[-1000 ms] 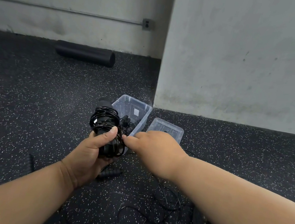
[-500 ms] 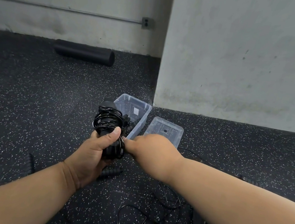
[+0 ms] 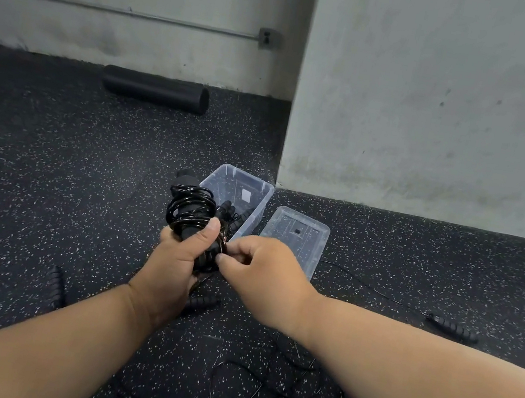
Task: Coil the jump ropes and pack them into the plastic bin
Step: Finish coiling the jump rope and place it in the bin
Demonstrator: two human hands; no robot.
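Note:
My left hand [image 3: 177, 255] grips a black jump rope bundle [image 3: 189, 209], its cord wound round the upright handles, thumb pressed on the coils. My right hand [image 3: 262, 273] pinches the cord at the bundle's lower right side. Just behind stands the clear plastic bin [image 3: 247, 196], with black handles of another rope inside. Its clear lid [image 3: 296, 236] lies on the floor to the right. Loose black cord [image 3: 262, 377] sprawls on the floor between my forearms. One loose handle [image 3: 453, 328] lies far right, with a thin cord running towards the lid.
Dark speckled rubber floor all round. A black foam roller [image 3: 156, 89] lies by the back wall. A grey wall corner [image 3: 291, 134] juts out right behind the bin. Two more ribbed black handles lie on the floor, one [image 3: 56, 286] at left and one [image 3: 202, 302] under my left hand.
My right hand has drawn back a little from the bundle, its fingertips now pinching the cord. The bundle stays upright in my left hand.

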